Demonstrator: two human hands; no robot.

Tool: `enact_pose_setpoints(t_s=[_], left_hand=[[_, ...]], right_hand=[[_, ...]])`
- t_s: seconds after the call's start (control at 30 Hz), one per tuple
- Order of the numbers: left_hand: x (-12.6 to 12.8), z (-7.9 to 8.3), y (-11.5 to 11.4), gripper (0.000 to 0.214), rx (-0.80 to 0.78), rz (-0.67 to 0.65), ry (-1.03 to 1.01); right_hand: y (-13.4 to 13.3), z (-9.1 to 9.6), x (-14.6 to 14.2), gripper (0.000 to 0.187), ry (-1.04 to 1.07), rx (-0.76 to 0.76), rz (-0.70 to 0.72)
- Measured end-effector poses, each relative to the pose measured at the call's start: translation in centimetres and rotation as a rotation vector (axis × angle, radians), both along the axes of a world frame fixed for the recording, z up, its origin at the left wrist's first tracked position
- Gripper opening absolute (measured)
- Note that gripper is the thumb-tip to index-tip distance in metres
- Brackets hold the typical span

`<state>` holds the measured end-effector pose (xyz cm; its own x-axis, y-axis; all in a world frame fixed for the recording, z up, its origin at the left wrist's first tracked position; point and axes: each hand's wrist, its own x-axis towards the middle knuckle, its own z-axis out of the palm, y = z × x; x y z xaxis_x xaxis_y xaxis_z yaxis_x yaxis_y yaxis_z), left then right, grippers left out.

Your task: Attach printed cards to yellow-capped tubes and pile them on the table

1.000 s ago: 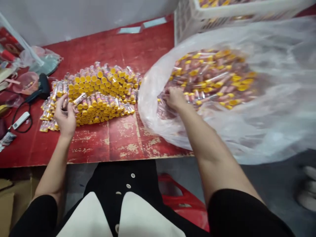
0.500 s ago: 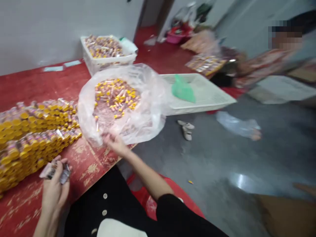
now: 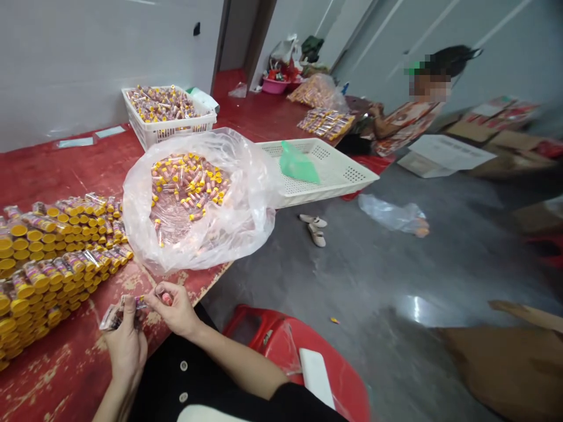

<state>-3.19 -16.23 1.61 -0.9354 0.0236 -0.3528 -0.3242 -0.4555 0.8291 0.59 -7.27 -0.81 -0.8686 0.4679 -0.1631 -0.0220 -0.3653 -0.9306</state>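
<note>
My left hand (image 3: 127,346) is closed around a small bunch of printed clear plastic sleeves (image 3: 113,313). My right hand (image 3: 178,310) holds a small pink-filled tube (image 3: 166,299), and its fingertips meet the sleeves at my left thumb. Just beyond my hands, a large clear plastic bag (image 3: 211,246) lies spread on the red table (image 3: 57,363), with many yellow-capped tubes (image 3: 193,179) inside. To the left are long stacked rows of wrapped tubes (image 3: 53,275), yellow caps facing me.
A white basket (image 3: 176,126) full of tubes stands at the back. A shallow white tray (image 3: 334,190) with a green bag (image 3: 299,164) juts past the table edge. A red stool (image 3: 334,357) is at my right. Another person (image 3: 409,123) sits farther off.
My right hand has left the bag's near edge and come back to my left hand, now with a pink tube. The view has shifted, showing more of the stool.
</note>
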Motion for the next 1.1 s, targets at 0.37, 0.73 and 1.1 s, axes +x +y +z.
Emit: enact_pose_setpoints(t_s=[0.37, 0.73, 1.1], left_hand=[[-0.1, 0.2, -0.2, 0.048, 0.055, -0.033, -0.017], [-0.6, -0.8, 0.4, 0.044, 0.263, -0.034, -0.287], [1.2, -0.8, 0.3, 0.044, 0.210, -0.153, -0.230]], right_hand=[[1.4, 1.3, 0.2, 0.041, -0.003, 0.000, 0.176], [2.2, -1.4, 5.6, 0.045, 0.089, 0.516, -0.095], [1.9, -0.9, 6.8, 0.042, 0.295, 1.127, -0.227]])
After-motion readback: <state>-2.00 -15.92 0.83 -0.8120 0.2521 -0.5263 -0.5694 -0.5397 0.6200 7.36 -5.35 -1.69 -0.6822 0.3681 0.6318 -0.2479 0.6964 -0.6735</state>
